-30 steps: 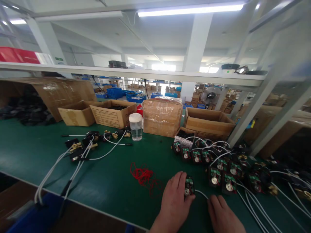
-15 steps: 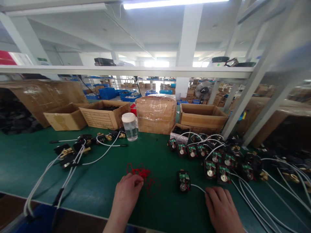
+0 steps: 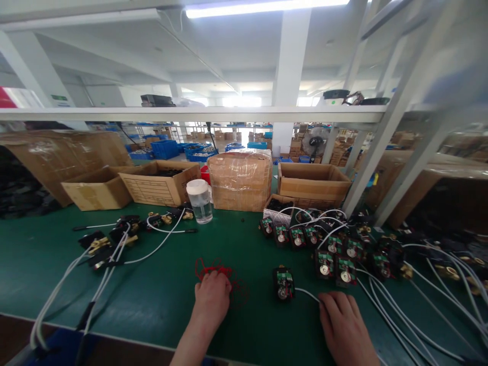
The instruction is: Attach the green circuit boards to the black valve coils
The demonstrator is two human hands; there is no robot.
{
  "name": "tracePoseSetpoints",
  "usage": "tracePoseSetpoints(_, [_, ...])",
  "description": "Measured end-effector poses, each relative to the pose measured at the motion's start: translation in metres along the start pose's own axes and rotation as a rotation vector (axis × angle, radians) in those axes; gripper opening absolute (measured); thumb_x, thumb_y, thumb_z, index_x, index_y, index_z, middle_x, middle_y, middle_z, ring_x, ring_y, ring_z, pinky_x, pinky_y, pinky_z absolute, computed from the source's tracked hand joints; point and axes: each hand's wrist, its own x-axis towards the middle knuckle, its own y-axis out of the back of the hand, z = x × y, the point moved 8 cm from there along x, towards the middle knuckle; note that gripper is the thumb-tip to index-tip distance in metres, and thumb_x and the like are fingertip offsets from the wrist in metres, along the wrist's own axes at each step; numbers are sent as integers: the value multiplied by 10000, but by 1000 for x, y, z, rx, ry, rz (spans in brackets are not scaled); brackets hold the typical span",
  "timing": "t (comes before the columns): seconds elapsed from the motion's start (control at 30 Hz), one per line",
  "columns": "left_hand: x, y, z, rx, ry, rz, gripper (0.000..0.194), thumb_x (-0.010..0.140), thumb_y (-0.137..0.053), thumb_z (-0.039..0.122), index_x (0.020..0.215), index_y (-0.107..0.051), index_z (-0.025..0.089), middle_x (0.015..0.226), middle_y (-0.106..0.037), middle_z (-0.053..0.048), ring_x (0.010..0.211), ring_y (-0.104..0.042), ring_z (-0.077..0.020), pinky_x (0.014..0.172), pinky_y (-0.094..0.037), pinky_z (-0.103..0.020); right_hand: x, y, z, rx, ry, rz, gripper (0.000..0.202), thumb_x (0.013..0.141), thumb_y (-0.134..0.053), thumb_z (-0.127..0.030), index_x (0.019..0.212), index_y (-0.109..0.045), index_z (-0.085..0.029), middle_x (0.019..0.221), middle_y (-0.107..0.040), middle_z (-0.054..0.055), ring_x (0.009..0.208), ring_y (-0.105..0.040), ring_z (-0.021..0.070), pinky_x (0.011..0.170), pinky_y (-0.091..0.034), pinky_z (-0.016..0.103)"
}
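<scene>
My left hand (image 3: pixel 213 293) is over a loose tangle of thin red wires (image 3: pixel 215 268), its fingers curled down into the near side. The fingertips are hidden, and the wires show just beyond the knuckles. To the right, a small black housing (image 3: pixel 283 284) lies with its green circuit board and a round silvery part facing up. A white cable (image 3: pixel 306 292) runs from its side to my right hand (image 3: pixel 345 323), which rests on the table with thumb and fingers closed on the cable's end.
Several similar housings with boards (image 3: pixel 326 264) stand in rows on the right, among white cables and brass fittings. On the left are more black parts with brass fittings (image 3: pixel 99 244). A water jug (image 3: pixel 200 203) and cardboard boxes (image 3: pixel 240 180) line the back, below a shelf (image 3: pixel 229 116).
My left hand has moved slightly right and its fingers have gone down into the red wires. My right hand stays at the cable. The whole view has shifted a little.
</scene>
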Motion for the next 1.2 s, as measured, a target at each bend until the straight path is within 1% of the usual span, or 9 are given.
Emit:
tracePoseSetpoints(0.13, [-5,10,5,-6,-15,-14,282,948,-419,164,923,-700,176,1118,-684,-132,1110,-608,-303,887,-432,-437,-1,1,0,14,-7,4,136,978,-502,-213,1072,-598,-230,996,-591,87,911,-548,279,821,-466,449])
tracePoseSetpoints(0.3, [-16,38,19,-41,-109,-28,217,909,-466,175,843,-671,197,1045,-688,-91,1052,-618,-265,850,-424,-369,2,6,-3,44,-20,45,154,963,-509,-203,1081,-602,-237,1017,-590,97,915,-551,286,824,-486,464])
tracePoseSetpoints(0.43, [-24,56,34,-83,-207,-35,208,900,-464,197,794,-644,205,992,-688,-69,997,-626,-228,842,-418,-328,13,17,-12,163,-64,81,174,958,-520,-211,1103,-609,-245,1054,-589,100,957,-558,290,858,-491,474])
tracePoseSetpoints(0.57, [-36,67,50,-257,-310,-74,199,887,-463,277,796,-622,201,950,-678,-64,886,-625,-211,801,-431,-317,32,24,-35,422,-134,-35,203,976,-476,-214,1116,-619,-249,1099,-602,95,1025,-577,268,896,-496,434])
tracePoseSetpoints(0.67, [-45,71,62,-374,-336,-121,201,855,-489,337,795,-622,198,924,-667,-53,865,-611,-214,778,-435,-314,46,25,-61,692,-174,-171,210,979,-457,-228,1098,-630,-234,1060,-625,81,981,-612,226,860,-512,365])
tracePoseSetpoints(0.77, [-54,69,72,-493,-319,-209,227,828,-530,394,826,-643,197,867,-662,-26,844,-598,-211,757,-434,-302,55,24,-84,930,-217,-262,204,965,-495,-272,1080,-656,-226,1026,-655,64,965,-635,212,864,-510,342])
tracePoseSetpoints(0.9, [-60,58,77,-678,-242,-326,246,791,-592,423,837,-663,193,824,-687,-13,853,-619,-216,773,-437,-305,59,18,-103,1153,-244,-346,243,954,-524,-318,1113,-680,-224,1086,-697,70,1021,-657,229,907,-507,365])
tracePoseSetpoints(1.03, [-60,46,76,-929,-142,-390,277,763,-674,441,856,-673,180,855,-725,-36,922,-692,-247,884,-486,-355,60,13,-109,1259,-271,-411,267,945,-528,-332,1099,-701,-199,1050,-723,81,995,-674,238,873,-503,370])
tracePoseSetpoints(1.2, [-58,26,73,-1195,-35,-443,316,737,-776,404,888,-682,143,824,-708,-45,804,-711,-218,841,-564,-379,59,6,-109,1373,-359,-469,291,900,-575,-394,1028,-715,-173,932,-721,69,871,-661,211,747,-480,316])
